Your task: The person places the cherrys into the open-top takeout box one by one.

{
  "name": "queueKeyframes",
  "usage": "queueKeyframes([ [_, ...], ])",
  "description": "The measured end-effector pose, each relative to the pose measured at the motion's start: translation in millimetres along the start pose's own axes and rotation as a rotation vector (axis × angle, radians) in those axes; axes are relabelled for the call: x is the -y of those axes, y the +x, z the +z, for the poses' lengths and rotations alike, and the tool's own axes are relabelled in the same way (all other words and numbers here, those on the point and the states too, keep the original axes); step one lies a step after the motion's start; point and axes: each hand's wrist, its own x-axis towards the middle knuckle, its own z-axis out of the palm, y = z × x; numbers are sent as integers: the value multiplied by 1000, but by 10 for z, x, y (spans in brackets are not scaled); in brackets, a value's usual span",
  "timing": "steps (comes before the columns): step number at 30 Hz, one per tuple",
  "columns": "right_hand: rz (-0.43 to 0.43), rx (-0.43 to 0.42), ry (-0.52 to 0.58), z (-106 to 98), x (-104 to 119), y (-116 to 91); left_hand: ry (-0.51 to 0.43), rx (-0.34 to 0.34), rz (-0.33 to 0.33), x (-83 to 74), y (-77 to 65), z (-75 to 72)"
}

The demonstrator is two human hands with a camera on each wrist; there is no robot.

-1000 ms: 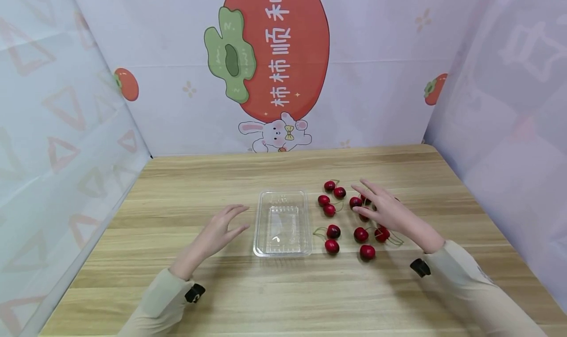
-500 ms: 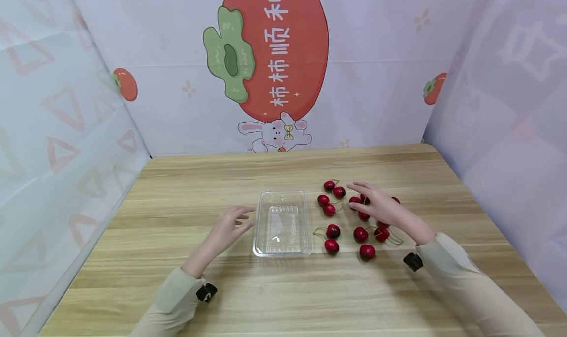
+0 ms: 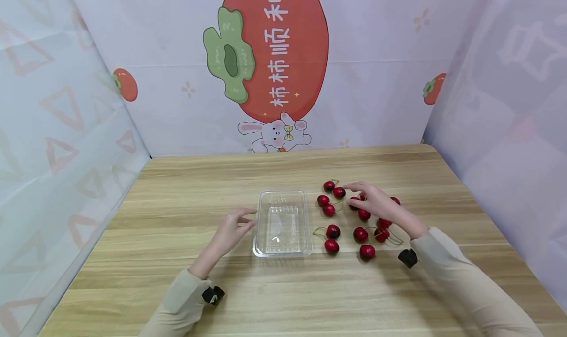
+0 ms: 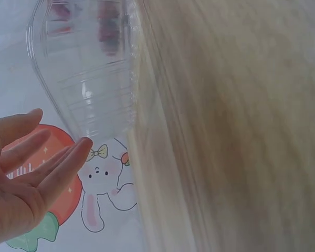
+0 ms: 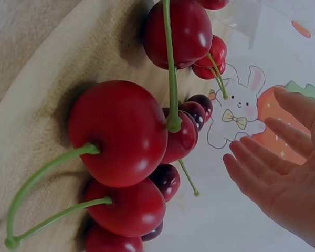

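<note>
A clear plastic box point(image 3: 283, 254), lidless from above, stands mid-table. My left hand point(image 3: 231, 231) reaches its left rim, fingers slightly bent and thumb apart; the left wrist view has the fingertips right by the box wall point(image 4: 94, 79) with nothing between them. Over the cluster of red cherries on the right, my right hand point(image 3: 374, 201) hovers with loosely extended fingers, covering part of some cherries. The right wrist view gives large cherries point(image 5: 118, 134) with green stems in front, and my right hand point(image 5: 289, 178) with spread, unburdened fingers.
Paired cherries point(image 3: 329, 209) lie between the box and my right hand, others point(image 3: 367, 252) nearer the front. The wooden table point(image 3: 199, 179) ends at a printed back cloth point(image 3: 376, 106), with pale cloth walls at both sides.
My left hand has moved right and slightly forward, up to the box's left rim. My right hand has shifted a little left and lower over the cherries. Box and cherries stay put.
</note>
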Motion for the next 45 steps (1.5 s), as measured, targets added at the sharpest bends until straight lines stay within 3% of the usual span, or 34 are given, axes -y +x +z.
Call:
queueKeyframes([
  [8, -22, 42, 116, 29, -25, 66, -116, 17, -83, -9, -2, 47],
  [23, 11, 128, 138, 66, -19, 133, -224, 15, -215, -8, 25, 101],
  [35, 49, 146, 129, 112, -16, 185, -322, 8, -255, -30, 18, 130],
  [45, 85, 164, 206, 121, -57, 210, -346, -7, -282, -40, 13, 133],
])
